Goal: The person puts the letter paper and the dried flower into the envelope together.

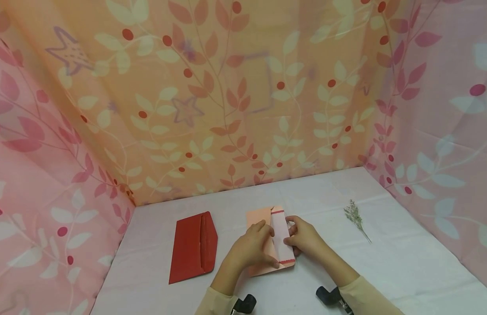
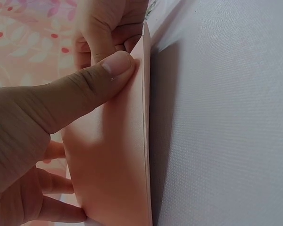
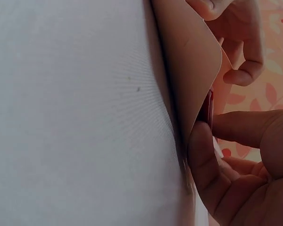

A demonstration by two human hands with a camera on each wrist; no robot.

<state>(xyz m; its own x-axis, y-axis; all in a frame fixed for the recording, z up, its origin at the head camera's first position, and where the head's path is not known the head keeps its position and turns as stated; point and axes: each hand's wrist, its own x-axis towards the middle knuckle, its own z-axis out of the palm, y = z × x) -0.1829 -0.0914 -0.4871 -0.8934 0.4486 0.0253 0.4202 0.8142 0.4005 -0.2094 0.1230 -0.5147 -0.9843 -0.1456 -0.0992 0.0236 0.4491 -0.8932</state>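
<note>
A peach envelope [image 1: 259,215] lies on the white-covered table with its flap side to the right. Partly inside it is a pale pink card [image 1: 281,229] with red bands at both ends. My left hand [image 1: 249,246] holds the envelope, thumb near its close edge and fingers by the opening. In the left wrist view that thumb presses on the peach paper [image 2: 113,160]. My right hand [image 1: 306,236] pinches the card's right side. The right wrist view has the envelope's flap [image 3: 191,56] standing out beside the card's red edge [image 3: 209,106].
To the left lies a red envelope [image 1: 187,247] with its flap opened to the right. A small dried flower sprig [image 1: 355,216] rests at the right of the table [image 1: 409,262]. Leaf-patterned curtains [image 1: 235,131] enclose the back and both sides.
</note>
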